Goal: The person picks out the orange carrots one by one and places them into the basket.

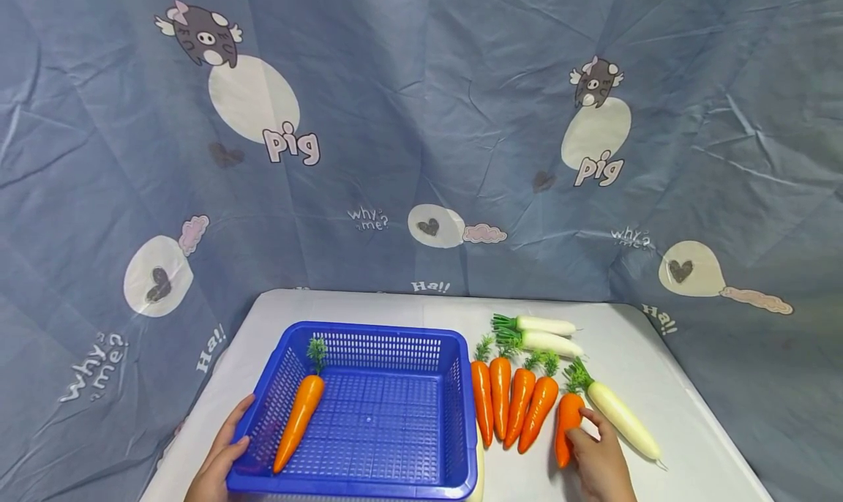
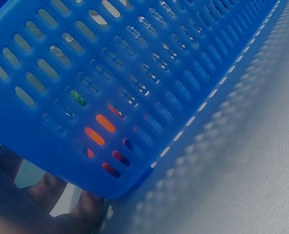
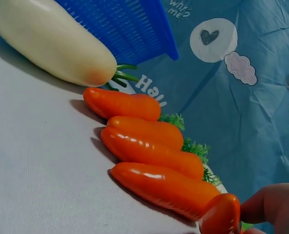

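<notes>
My right hand (image 1: 599,454) pinches an orange carrot (image 1: 568,421) at the right end of a row. In the right wrist view that carrot (image 3: 221,214) points toward the camera, with a fingertip against its side. Several more carrots (image 1: 520,407) with green tops lie side by side to its left. My left hand (image 1: 220,458) holds the left rim of a blue plastic basket (image 1: 461,414). Its fingers (image 2: 88,207) show below the basket's rim in the left wrist view. Inside the basket, against its left side, lies one carrot (image 1: 301,418).
Two white radishes (image 1: 546,326) lie behind the carrots, and another white radish (image 1: 626,421) lies slanted at the right. A thick white radish (image 3: 51,41) rests alongside the basket, mostly hidden in the head view. A blue-grey printed cloth (image 1: 421,136) hangs around the white table (image 1: 685,385).
</notes>
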Tool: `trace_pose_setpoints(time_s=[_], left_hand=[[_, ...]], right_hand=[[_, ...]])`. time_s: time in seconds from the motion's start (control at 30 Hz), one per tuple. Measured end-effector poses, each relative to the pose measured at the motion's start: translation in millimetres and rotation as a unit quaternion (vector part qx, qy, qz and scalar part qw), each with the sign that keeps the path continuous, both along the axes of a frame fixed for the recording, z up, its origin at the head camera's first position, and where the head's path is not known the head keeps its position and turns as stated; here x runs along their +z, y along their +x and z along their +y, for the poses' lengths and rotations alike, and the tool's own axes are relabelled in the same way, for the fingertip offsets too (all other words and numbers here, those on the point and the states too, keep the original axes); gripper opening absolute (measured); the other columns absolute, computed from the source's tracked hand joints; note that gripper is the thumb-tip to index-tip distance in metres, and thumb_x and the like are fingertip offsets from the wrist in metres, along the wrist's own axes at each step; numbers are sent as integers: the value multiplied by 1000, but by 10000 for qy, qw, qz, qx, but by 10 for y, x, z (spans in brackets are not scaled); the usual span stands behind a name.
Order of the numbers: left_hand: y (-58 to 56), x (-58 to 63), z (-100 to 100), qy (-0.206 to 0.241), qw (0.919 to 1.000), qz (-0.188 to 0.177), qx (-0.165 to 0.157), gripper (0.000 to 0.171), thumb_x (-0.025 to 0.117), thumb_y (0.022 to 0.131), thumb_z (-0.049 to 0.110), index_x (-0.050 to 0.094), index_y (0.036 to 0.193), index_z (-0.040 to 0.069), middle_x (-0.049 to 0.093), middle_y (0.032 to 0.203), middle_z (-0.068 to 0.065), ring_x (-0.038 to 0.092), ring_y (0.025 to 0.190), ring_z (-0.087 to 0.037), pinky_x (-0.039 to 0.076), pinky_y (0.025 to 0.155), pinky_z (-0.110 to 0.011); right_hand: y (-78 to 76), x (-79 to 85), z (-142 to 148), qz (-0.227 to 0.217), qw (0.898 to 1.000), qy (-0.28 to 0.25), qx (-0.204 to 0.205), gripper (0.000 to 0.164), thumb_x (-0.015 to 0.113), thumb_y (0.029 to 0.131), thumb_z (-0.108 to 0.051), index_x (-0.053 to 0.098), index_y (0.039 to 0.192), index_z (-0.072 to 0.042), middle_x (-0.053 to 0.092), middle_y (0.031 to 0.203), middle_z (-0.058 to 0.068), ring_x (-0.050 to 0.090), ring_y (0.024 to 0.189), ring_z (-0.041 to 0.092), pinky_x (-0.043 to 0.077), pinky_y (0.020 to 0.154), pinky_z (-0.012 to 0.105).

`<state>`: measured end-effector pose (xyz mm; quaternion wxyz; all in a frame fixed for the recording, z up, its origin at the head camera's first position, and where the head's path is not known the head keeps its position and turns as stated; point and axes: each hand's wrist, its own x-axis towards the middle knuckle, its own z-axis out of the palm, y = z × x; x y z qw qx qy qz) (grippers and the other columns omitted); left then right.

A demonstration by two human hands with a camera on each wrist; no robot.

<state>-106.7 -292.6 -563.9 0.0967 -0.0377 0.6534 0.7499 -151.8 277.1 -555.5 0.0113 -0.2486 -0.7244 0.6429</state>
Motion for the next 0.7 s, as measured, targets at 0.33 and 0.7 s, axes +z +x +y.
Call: trace_pose_setpoints(time_s=[0.33, 0.7], left_hand=[[-4, 9, 6, -70, 9999, -110, 40, 62, 31, 113, 28, 4, 169, 31, 4, 169, -17, 50, 112, 20, 51, 91, -18], [-3, -18, 0, 43, 10000, 16, -12, 62, 32, 113, 30, 3, 168, 31, 21, 160, 5, 50, 115, 19, 51, 93, -18]], right_hand=[[21, 96, -25, 48, 9995, -305, 12, 65, 55, 100, -6, 28, 159, -1, 56, 112, 14, 58, 81, 15, 54, 64, 32], [47, 249, -100, 233, 9985, -430, 233, 65, 54, 103, -6, 25, 161, -2, 43, 139, 27, 59, 99, 19, 58, 77, 31]])
